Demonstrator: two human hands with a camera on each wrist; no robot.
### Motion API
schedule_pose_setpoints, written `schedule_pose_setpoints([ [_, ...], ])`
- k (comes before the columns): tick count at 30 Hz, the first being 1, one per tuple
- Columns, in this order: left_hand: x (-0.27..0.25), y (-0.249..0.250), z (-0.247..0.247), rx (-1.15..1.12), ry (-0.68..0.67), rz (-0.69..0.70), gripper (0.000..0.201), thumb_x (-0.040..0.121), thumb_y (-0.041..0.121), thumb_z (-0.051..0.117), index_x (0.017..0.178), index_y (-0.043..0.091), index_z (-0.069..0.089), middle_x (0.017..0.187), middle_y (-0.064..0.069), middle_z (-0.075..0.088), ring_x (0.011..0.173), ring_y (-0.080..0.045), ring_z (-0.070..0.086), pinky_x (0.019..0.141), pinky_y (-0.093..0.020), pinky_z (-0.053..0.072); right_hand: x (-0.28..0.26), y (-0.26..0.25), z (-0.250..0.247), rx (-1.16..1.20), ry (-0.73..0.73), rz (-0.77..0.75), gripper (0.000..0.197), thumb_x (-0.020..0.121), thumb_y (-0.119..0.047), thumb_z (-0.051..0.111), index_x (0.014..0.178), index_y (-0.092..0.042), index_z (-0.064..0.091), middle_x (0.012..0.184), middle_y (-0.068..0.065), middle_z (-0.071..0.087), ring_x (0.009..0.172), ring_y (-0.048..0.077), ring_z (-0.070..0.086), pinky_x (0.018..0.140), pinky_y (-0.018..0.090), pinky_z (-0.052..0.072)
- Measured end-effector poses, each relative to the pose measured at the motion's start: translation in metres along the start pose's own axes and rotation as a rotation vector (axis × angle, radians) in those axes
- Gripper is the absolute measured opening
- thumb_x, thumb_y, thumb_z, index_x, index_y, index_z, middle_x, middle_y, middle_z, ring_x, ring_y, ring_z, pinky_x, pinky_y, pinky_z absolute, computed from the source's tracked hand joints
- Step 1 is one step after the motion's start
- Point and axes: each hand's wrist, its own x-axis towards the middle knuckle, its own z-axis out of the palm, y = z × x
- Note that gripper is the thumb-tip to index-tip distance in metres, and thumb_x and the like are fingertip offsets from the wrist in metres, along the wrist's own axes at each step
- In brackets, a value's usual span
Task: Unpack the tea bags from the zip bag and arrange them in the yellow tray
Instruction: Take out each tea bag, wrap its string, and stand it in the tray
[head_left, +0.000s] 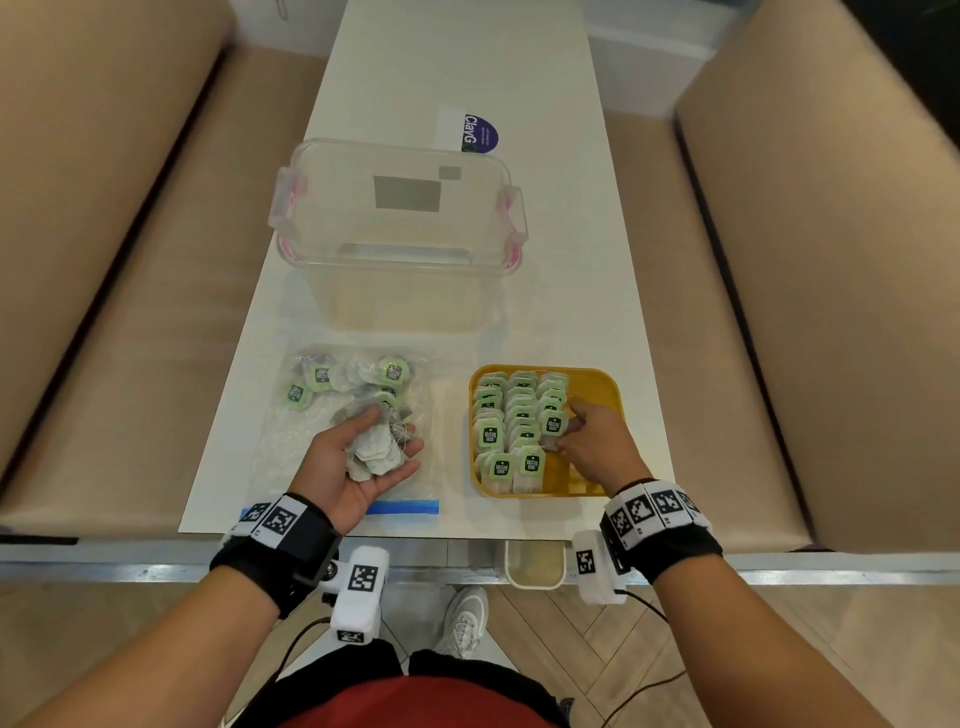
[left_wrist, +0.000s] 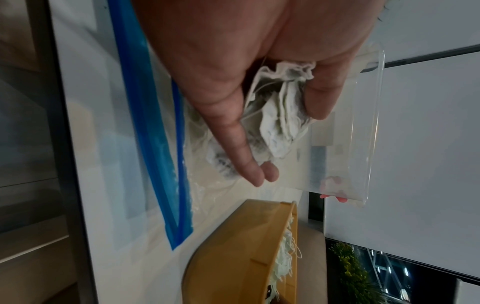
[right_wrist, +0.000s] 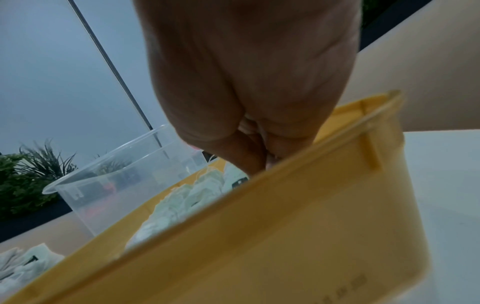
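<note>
My left hand (head_left: 387, 441) is palm up over the clear zip bag (head_left: 311, 447), cupping a bunch of white tea bags (head_left: 371, 454) with curled fingers. The left wrist view shows that bunch (left_wrist: 280, 115) between thumb and fingers. More tea bags with green tags (head_left: 353, 379) lie at the far end of the zip bag. The yellow tray (head_left: 608, 384) sits to the right and holds three rows of upright tea bags (head_left: 511, 415). My right hand (head_left: 569, 431) is inside the tray, its fingertips pinching a tea bag (head_left: 554, 427) at the near end of the right row.
A clear plastic container (head_left: 400, 228) with pink latches stands behind the zip bag and tray. A purple-labelled card (head_left: 470, 130) lies farther back. The zip bag's blue strip (head_left: 402, 506) lies near the table's front edge. Beige benches flank the narrow white table (head_left: 597, 286).
</note>
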Motion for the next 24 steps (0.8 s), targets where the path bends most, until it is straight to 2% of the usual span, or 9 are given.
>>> schedule_pose_setpoints([
  [4, 0.0, 0.0, 0.001, -0.007, -0.024, -0.007, 0.064, 0.082, 0.03, 0.066, 0.139, 0.001, 0.056, 0.121, -0.02, 0.065, 0.096, -0.031, 0.073, 0.073, -0.041, 0.062, -0.014, -0.011, -0.012, -0.146, 0.042, -0.009, 0.04, 0.087, -0.006, 0.062, 0.126, -0.008, 0.056, 0.097, -0.001, 0.066, 0.087, 0.017, 0.057, 0.078, 0.028, 0.046],
  [7, -0.001, 0.001, 0.004, 0.005, -0.051, -0.022, 0.062, 0.084, 0.031, 0.064, 0.138, 0.001, 0.057, 0.115, -0.017, 0.067, 0.096, -0.029, 0.073, 0.076, -0.041, 0.062, -0.025, -0.021, -0.019, -0.226, 0.194, -0.062, 0.044, 0.088, 0.001, 0.05, 0.131, -0.009, 0.05, 0.115, 0.007, 0.058, 0.091, 0.018, 0.049, 0.076, 0.027, 0.041],
  [10, -0.001, 0.001, 0.007, 0.026, -0.082, -0.025, 0.058, 0.086, 0.032, 0.061, 0.135, 0.0, 0.06, 0.109, -0.015, 0.069, 0.097, -0.029, 0.071, 0.081, -0.041, 0.062, -0.035, -0.039, -0.011, -0.207, 0.305, -0.391, 0.049, 0.086, -0.007, 0.061, 0.132, -0.017, 0.053, 0.12, 0.002, 0.052, 0.098, 0.016, 0.056, 0.086, 0.034, 0.05],
  [12, -0.002, 0.0, 0.011, 0.034, -0.088, -0.016, 0.054, 0.087, 0.031, 0.061, 0.131, 0.0, 0.063, 0.11, -0.018, 0.069, 0.097, -0.031, 0.071, 0.083, -0.043, 0.061, -0.046, -0.058, 0.004, -0.23, 0.248, -0.674, 0.039, 0.084, -0.012, 0.067, 0.122, -0.018, 0.062, 0.116, -0.001, 0.053, 0.097, 0.012, 0.056, 0.086, 0.032, 0.051],
  [16, -0.005, 0.0, 0.019, -0.031, -0.104, 0.008, 0.029, 0.087, 0.027, 0.063, 0.107, 0.01, 0.075, 0.109, -0.016, 0.071, 0.098, -0.035, 0.07, 0.08, -0.048, 0.061, -0.064, -0.086, 0.048, -0.336, 0.082, -1.069, 0.032, 0.082, -0.017, 0.071, 0.114, -0.013, 0.067, 0.113, 0.003, 0.06, 0.101, 0.023, 0.056, 0.084, 0.035, 0.05],
  [18, -0.007, 0.0, 0.022, -0.057, -0.134, 0.007, 0.026, 0.09, 0.031, 0.06, 0.103, 0.014, 0.075, 0.104, -0.01, 0.071, 0.089, -0.027, 0.072, 0.069, -0.038, 0.061, -0.062, -0.091, 0.064, -0.367, 0.05, -1.123, 0.038, 0.079, -0.019, 0.073, 0.116, -0.012, 0.067, 0.114, 0.004, 0.061, 0.097, 0.025, 0.056, 0.081, 0.038, 0.051],
  [20, -0.008, 0.0, 0.024, -0.117, -0.157, -0.022, 0.037, 0.095, 0.043, 0.053, 0.099, 0.015, 0.076, 0.097, -0.006, 0.071, 0.082, -0.022, 0.071, 0.062, -0.033, 0.058, -0.056, -0.094, 0.075, -0.406, 0.03, -1.111, 0.043, 0.077, -0.021, 0.074, 0.118, -0.012, 0.065, 0.117, 0.005, 0.061, 0.096, 0.026, 0.055, 0.078, 0.042, 0.051],
  [22, -0.008, 0.0, 0.024, -0.154, -0.17, -0.061, 0.052, 0.095, 0.057, 0.048, 0.106, 0.014, 0.074, 0.097, -0.006, 0.073, 0.085, -0.023, 0.07, 0.065, -0.033, 0.058, -0.051, -0.095, 0.083, -0.457, 0.019, -1.072, 0.043, 0.077, -0.02, 0.071, 0.118, -0.009, 0.065, 0.117, 0.006, 0.06, 0.097, 0.028, 0.054, 0.076, 0.046, 0.051],
  [24, -0.005, -0.001, 0.025, -0.157, -0.16, -0.069, 0.058, 0.095, 0.062, 0.044, 0.114, 0.014, 0.071, 0.102, -0.006, 0.072, 0.088, -0.022, 0.07, 0.069, -0.035, 0.057, -0.048, -0.095, 0.089, -0.48, 0.014, -1.052, 0.036, 0.078, -0.015, 0.066, 0.112, -0.004, 0.066, 0.114, 0.01, 0.059, 0.094, 0.031, 0.054, 0.073, 0.048, 0.051],
])
